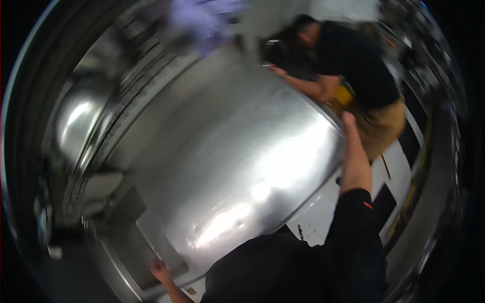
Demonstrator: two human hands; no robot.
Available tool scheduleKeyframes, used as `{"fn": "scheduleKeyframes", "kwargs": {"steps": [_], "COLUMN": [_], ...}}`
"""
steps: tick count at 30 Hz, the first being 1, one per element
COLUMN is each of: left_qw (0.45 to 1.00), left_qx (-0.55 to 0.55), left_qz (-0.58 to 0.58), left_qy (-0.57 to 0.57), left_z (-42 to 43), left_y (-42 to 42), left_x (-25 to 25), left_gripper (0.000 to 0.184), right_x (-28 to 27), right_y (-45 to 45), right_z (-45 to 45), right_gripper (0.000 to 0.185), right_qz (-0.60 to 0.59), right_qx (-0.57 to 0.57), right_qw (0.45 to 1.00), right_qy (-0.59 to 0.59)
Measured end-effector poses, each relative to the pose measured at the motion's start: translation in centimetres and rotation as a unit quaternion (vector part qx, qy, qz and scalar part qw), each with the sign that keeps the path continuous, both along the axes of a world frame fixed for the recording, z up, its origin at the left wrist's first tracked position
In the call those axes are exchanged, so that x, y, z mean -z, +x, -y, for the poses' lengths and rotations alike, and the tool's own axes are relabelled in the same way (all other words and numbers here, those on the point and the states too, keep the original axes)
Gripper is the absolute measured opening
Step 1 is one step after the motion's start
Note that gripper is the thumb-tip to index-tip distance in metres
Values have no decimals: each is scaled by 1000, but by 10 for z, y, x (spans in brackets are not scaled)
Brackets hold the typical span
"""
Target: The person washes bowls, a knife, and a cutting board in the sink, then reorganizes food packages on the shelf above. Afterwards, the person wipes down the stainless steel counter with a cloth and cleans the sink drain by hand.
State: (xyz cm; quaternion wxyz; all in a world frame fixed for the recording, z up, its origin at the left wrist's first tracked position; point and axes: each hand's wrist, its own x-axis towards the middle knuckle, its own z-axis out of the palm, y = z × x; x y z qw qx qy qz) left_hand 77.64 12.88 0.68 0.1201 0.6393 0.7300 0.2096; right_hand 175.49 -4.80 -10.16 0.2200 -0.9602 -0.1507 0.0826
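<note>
A wide, shiny stainless steel table (202,136) fills the middle of the tilted, blurred head view. My right hand (348,120) is at its right-hand edge, arm stretched out; motion smears the fingers. At the lower left, my left hand (160,271) looks closed beside the rim of a sink-like metal basin (129,252). Whether anything lies within those fingers cannot be made out.
Across the table's far right edge, a person (353,65) in a dark top and tan trousers bends over, one forearm along the edge. A blurred purple item (207,20) is at the top. Rounded metalware (78,121) stands left. White floor tiles (316,212) show below.
</note>
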Motion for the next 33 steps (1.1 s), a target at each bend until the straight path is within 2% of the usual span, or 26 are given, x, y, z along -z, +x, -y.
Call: {"fn": "scheduleKeyframes", "kwargs": {"steps": [1, 2, 3, 4, 5, 6, 7, 8, 10, 12, 13, 15, 16, 18, 19, 21, 23, 26, 27, 29, 30, 32, 33], "left_qw": [1000, 996, 996, 995, 992, 990, 990, 987, 980, 975, 973, 975, 975, 975, 977, 985, 988, 983, 975, 976, 975, 972, 972], "left_qx": [-4, 9, -28, -69, -82, -101, -100, -151, -191, -212, -221, -201, -204, -208, -203, -150, -131, -107, -99, -95, -99, -104, -111], "left_qz": [0, -72, -82, -65, -74, -79, -63, -36, -15, -2, 3, -37, -28, -20, -20, -66, -83, -133, -162, -163, -174, -178, -183], "left_qy": [3, 50, 35, 37, 58, 57, 79, 49, 51, 66, 64, 90, 85, 72, 60, 60, 20, -66, -114, -109, -100, -113, -101], "left_z": [5, 9, 12, 16, 18, 20, 22, 23, 25, 28, 25, 10, -2, -30, -37, -61, -84, -110, -118, -136, -145, -160, -162], "left_y": [2, -4, -3, -3, -9, -18, -29, -28, -53, -72, -86, -125, -145, -182, -198, -239, -271, -299, -299, -300, -299, -296, -294], "left_x": [-6, -3, -11, -17, -19, -20, -19, -33, -28, -25, -29, -22, -23, -27, -28, -17, -7, 2, 6, 12, 13, 12, 12], "left_gripper": [36, 36, 36, 35, 35, 35, 36, 36, 39, 41, 42, 45, 47, 54, 58, 68, 72, 80, 84, 85, 87, 87, 86], "right_x": [21, 2, -31, -77, -67, -60, -58, -68, -61, -66, -80, -105, -115, -133, -144, -152, -144, -96, -81, -52, -30, 33, 80], "right_y": [15, 5, -30, -74, -85, -94, -109, -146, -219, -302, -361, -465, -514, -610, -649, -726, -789, -858, -872, -896, -897, -894, -878], "right_z": [5, -3, -20, -32, -37, -45, -53, -69, -106, -140, -161, -195, -209, -233, -239, -253, -268, -293, -299, -312, -320, -341, -356], "right_gripper": [34, 34, 34, 35, 34, 33, 31, 27, 21, 18, 18, 18, 15, 12, 11, 10, 12, 18, 22, 37, 37, 50, 48], "right_qz": [68, 123, 112, 51, 129, 147, 135, 162, 65, 9, -53, -119, -150, -169, -132, -147, -168, -194, -196, -131, -132, -33, 18], "right_qx": [-57, -137, -41, 56, 56, 43, -21, -51, -117, -248, -292, -457, -501, -590, -662, -721, -739, -750, -759, -777, -771, -789, -784], "right_qw": [993, 967, 980, 997, 975, 965, 962, 960, 929, 909, 877, 811, 792, 745, 688, 641, 630, 628, 621, 595, 600, 583, 598], "right_qy": [-76, -176, -160, 15, 171, 211, 236, 221, 346, 336, 378, 344, 314, 261, 268, 217, 168, 70, 14, -158, -167, -193, -165]}}
